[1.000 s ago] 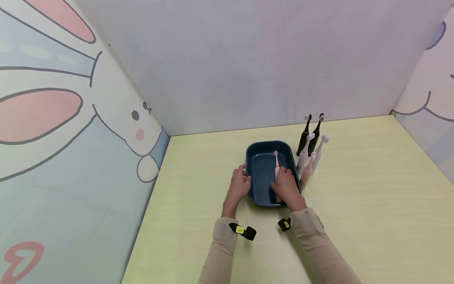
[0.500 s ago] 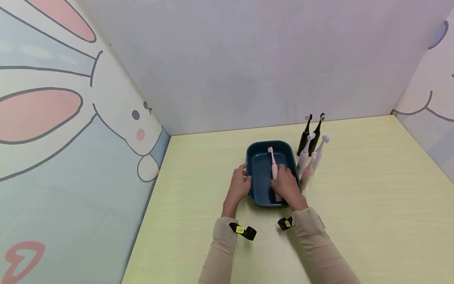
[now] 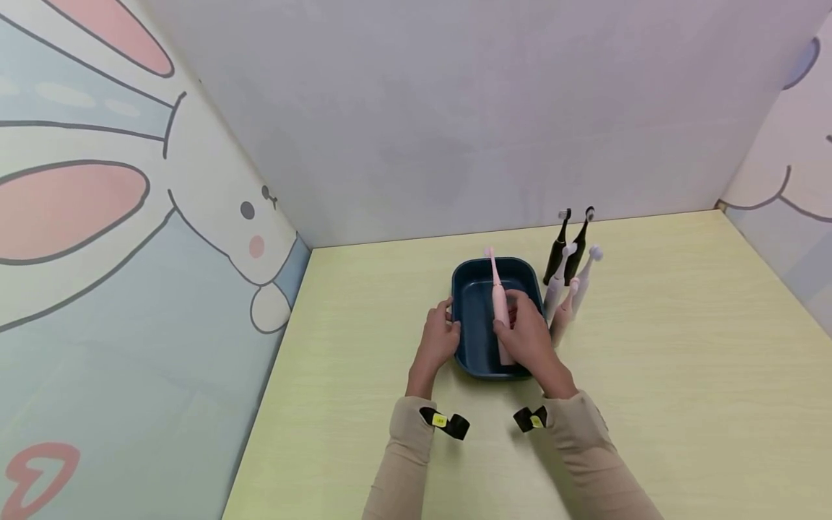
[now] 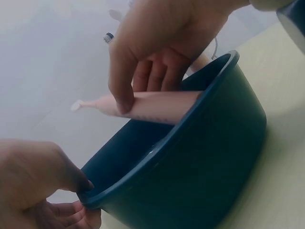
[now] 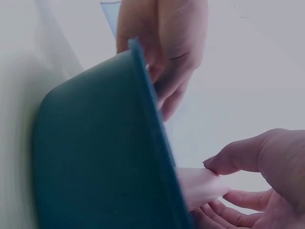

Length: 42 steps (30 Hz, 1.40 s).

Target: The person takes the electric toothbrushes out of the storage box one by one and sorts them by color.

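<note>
A pink electric toothbrush [image 3: 500, 305] is gripped by my right hand [image 3: 528, 334], thumb on one side and fingers on the other. Its head points away from me, above the far rim, and its lower end is still within the dark blue basin [image 3: 479, 370]. My left hand [image 3: 439, 338] pinches the basin's left rim, thumb inside and fingers outside, as the left wrist view shows. In that view the pink toothbrush [image 4: 157, 106] slants up out of the basin [image 4: 205, 162]. The basin wall [image 5: 105, 143] hides the brush's lower end in the right wrist view.
Right of the basin several electric toothbrushes stand upright close together: black ones [image 3: 556, 254] at the back, pale lilac ones [image 3: 555, 292] in the middle, and a pink one [image 3: 562, 318] in front. The pale yellow table [image 3: 682, 347] meets a grey wall [image 3: 455, 130] behind.
My right hand has lifted the pink toothbrush off the basin's floor. Its head has swung left and risen past the far rim. The left hand and basin have stayed in place.
</note>
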### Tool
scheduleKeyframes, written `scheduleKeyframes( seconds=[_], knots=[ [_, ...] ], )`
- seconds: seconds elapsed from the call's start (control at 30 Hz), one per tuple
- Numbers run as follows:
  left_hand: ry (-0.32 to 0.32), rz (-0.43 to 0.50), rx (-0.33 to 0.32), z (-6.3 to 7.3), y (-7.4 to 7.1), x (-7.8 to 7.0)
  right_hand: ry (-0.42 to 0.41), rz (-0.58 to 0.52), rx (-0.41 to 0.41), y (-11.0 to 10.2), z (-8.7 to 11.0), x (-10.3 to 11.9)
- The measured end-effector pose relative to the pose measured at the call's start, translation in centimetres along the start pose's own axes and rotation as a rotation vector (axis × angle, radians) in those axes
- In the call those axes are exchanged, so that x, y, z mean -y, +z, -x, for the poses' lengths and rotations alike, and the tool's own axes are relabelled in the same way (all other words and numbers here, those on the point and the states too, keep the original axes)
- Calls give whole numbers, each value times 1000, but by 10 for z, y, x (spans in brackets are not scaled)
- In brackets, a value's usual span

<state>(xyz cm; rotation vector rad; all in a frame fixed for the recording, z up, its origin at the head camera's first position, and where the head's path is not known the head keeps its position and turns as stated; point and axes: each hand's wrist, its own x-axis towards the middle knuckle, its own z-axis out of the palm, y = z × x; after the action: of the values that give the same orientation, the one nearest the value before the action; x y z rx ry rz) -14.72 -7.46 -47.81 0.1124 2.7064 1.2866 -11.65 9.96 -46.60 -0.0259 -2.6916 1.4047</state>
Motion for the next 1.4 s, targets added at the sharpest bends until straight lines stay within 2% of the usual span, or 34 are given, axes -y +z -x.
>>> scheduleKeyframes(
  seconds=[0.17,0.43,0.8,1.03,1.4],
  knots=[
    [-1,-11,-6,0,0,0,-59,-38,-27,-6,8,5],
    [4,-2,-9,0,1,1,-108,-118,-75,-14,24,8],
    [-5,-6,-15,-2,-2,5,-230,-179,-229,-15,51,7],
    [-3,-3,-16,-1,-2,6,-348,-176,-375,-18,67,-4],
    [-2,-11,-21,1,-2,3,-417,-343,-538,-34,81,-30]
  ],
)
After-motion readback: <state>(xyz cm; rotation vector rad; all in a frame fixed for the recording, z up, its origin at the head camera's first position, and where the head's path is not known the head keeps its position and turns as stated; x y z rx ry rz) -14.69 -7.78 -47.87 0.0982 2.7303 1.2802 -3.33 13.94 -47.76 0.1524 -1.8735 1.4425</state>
